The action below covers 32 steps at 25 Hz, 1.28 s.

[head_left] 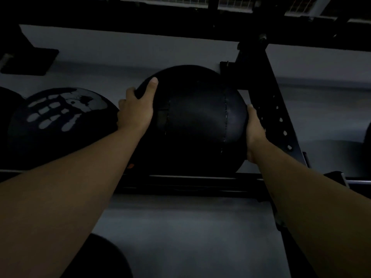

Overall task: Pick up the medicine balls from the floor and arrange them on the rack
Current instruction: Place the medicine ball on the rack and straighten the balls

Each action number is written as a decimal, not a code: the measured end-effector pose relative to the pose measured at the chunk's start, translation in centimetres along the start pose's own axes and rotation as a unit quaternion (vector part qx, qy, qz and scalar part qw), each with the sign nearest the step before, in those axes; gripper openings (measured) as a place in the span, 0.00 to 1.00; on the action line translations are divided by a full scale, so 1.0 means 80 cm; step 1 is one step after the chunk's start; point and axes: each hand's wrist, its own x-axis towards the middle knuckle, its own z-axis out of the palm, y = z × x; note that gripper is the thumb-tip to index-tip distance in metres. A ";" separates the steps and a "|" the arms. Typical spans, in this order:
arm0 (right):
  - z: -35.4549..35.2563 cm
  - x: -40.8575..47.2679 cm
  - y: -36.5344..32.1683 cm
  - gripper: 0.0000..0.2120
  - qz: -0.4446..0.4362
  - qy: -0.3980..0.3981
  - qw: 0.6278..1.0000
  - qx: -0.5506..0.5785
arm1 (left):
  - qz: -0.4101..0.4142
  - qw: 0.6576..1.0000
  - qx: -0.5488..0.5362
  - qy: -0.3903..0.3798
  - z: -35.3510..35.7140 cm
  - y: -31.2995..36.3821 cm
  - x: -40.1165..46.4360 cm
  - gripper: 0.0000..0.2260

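Two bare hands are in view: one left hand (134, 109) and one right hand (253, 129), one at each side of a single plain black medicine ball (196, 121). Beside it sits one more black ball with pale printed markings (60, 121), making two balls seen clearly. A dark curve at the far left edge (8, 101) may be a third, though the light is too dim to be sure. One dark rounded shape (96, 257) lies at the bottom edge. One black rack upright (269, 109) with a single row of holes stands to the right.
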 end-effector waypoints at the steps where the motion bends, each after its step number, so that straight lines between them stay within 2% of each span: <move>1: 0.001 0.006 0.004 0.33 -0.015 0.004 1.000 0.009 | 0.003 1.000 -0.004 0.004 0.002 -0.003 0.003 0.47; 4: -0.001 0.006 0.009 0.31 -0.052 0.006 0.999 0.000 | 0.008 1.000 -0.005 0.015 0.005 -0.007 0.007 0.45; 7: -0.002 -0.003 0.010 0.34 -0.034 -0.001 0.999 0.012 | 0.010 1.000 -0.004 0.017 0.003 -0.007 0.001 0.45; 9: -0.003 -0.017 0.002 0.32 -0.021 -0.022 0.999 0.010 | 0.006 1.000 -0.013 0.008 -0.003 -0.005 -0.004 0.46; 13: -0.017 -0.042 -0.017 0.31 -0.012 -0.015 0.999 -0.029 | -0.013 0.992 -0.097 -0.078 -0.026 0.008 -0.022 0.47; 16: -0.027 -0.061 -0.042 0.39 -0.017 -0.025 0.999 -0.040 | -0.024 0.979 -0.179 -0.090 -0.042 0.033 -0.031 0.47; 19: -0.030 -0.088 -0.083 0.35 -0.033 0.018 0.998 -0.043 | -0.076 0.958 -0.243 -0.132 -0.061 0.068 -0.033 0.49; 21: -0.031 -0.107 -0.104 0.47 -0.038 0.003 0.998 -0.040 | -0.094 0.945 -0.270 -0.161 -0.073 0.085 -0.041 0.46; 23: -0.035 -0.131 -0.116 0.50 -0.055 -0.010 0.998 -0.026 | -0.092 0.948 -0.275 -0.135 -0.085 0.092 -0.052 0.45; 29: -0.061 -0.199 -0.136 0.45 -0.066 0.047 0.995 0.050 | -0.041 0.959 -0.273 -0.072 -0.116 0.163 -0.148 0.42; 32: -0.076 -0.255 -0.146 0.42 -0.066 0.061 0.994 0.061 | -0.058 0.957 -0.280 -0.043 -0.129 0.189 -0.205 0.33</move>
